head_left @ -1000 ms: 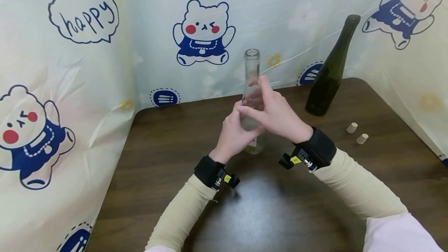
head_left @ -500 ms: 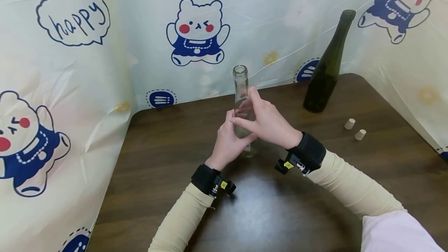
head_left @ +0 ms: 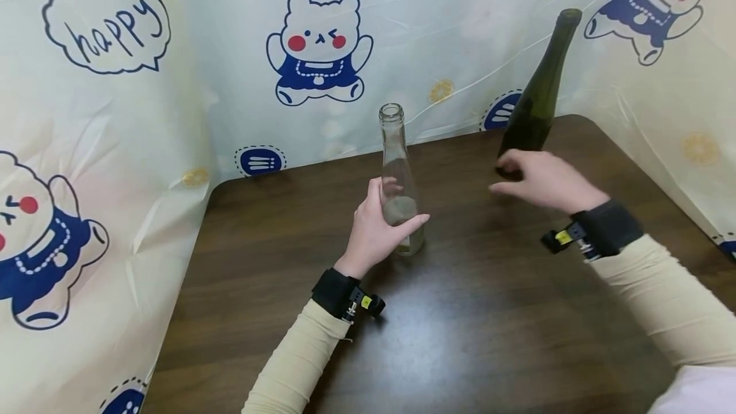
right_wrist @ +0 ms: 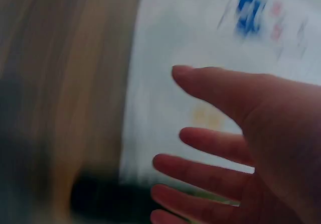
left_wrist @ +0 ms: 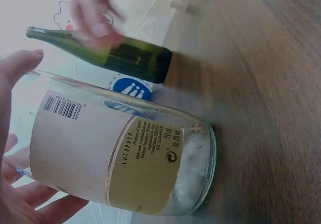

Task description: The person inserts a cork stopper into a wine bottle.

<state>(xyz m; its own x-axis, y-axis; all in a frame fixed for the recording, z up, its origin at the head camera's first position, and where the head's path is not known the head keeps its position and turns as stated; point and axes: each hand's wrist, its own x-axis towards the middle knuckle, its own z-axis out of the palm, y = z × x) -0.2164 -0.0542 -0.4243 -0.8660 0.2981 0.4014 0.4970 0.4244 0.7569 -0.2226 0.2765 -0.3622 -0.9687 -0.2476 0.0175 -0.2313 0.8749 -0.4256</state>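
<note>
My left hand point(head_left: 375, 230) grips a clear glass bottle point(head_left: 395, 161) around its body, thumb on the near side. The bottle stands upright on the table, its mouth uncovered. In the left wrist view its white and tan label point(left_wrist: 145, 169) shows print and a barcode. My right hand point(head_left: 546, 179) is away from it, fingers spread and holding nothing in the right wrist view. In the head view this hand overlaps the base of a dark green bottle point(head_left: 537, 98) standing at the back right. Two small corks point(left_wrist: 179, 6) show in the left wrist view; the right hand and arm hide them in the head view.
The brown wooden table point(head_left: 276, 286) has rounded back corners. A pale printed sheet point(head_left: 230, 82) with cartoon bears hangs behind and along both sides of it. Black camera straps point(head_left: 336, 292) circle both wrists.
My right hand has let go of the clear bottle and moved right, towards the green bottle and the corks. The left hand keeps its grip; the clear bottle was lowered slightly earlier.
</note>
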